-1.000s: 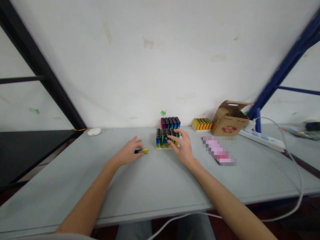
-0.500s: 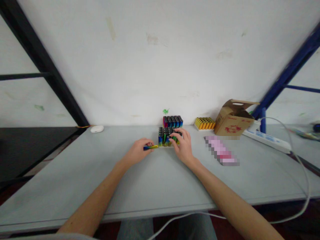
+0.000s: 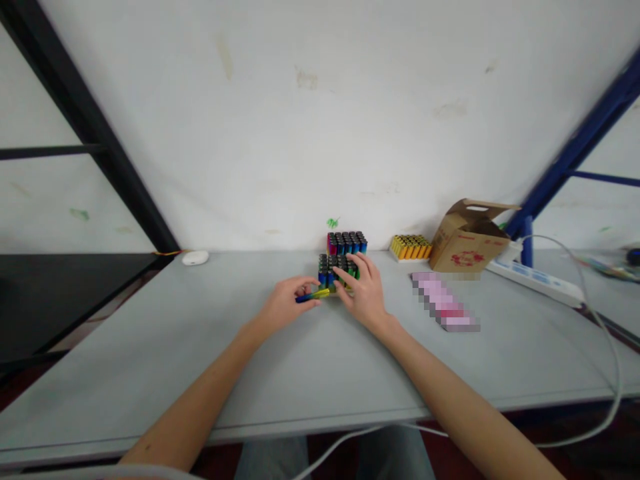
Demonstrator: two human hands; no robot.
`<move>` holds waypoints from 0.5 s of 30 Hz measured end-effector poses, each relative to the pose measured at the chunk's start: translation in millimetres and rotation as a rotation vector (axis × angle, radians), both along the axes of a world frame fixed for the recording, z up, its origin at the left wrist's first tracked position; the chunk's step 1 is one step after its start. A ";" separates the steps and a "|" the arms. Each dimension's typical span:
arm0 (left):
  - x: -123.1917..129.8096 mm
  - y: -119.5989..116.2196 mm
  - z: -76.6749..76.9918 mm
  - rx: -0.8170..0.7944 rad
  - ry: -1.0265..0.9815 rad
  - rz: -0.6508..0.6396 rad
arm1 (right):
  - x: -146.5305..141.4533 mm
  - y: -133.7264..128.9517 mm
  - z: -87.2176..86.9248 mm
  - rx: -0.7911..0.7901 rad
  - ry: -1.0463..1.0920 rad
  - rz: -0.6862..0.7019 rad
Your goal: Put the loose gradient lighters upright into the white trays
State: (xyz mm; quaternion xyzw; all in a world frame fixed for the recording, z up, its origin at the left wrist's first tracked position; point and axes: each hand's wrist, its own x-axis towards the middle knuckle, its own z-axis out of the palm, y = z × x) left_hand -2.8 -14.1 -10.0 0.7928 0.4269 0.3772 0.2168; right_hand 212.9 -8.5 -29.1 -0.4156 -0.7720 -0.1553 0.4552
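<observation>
My left hand (image 3: 289, 303) is closed on a lighter (image 3: 313, 295), blue at one end and yellow at the other, held nearly level just left of the front tray. My right hand (image 3: 364, 287) reaches over the right side of that tray with its fingers apart, the index fingertip and thumb close to the front row. In the tray, several blue-green lighters (image 3: 323, 277) with black tops stand upright in rows; my right fingers hide part of them. Whether those fingertips touch the lighters I cannot tell.
Behind stands another block of blue and magenta lighters (image 3: 347, 244). To its right are a tray of yellow lighters (image 3: 411, 247), an opened cardboard box (image 3: 465, 243), a blurred pink item (image 3: 443, 300) and a power strip (image 3: 537, 281). A white case (image 3: 195, 258) lies at back left.
The tilted lighter by my right fingertips now appears upright in the front row, and those fingers have spread. My left hand has moved slightly right with its lighter.
</observation>
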 end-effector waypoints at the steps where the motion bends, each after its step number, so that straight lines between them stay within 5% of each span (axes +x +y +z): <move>1: 0.7 -0.6 0.0 -0.013 -0.036 0.011 | 0.2 -0.5 0.0 -0.002 -0.013 -0.004; 5: 2.1 -1.4 -0.3 -0.054 -0.163 0.039 | 2.0 -4.0 3.7 0.002 0.003 0.014; 15: 9.5 -10.5 9.3 -0.174 -0.275 0.021 | 1.5 -17.0 8.5 0.072 0.030 0.322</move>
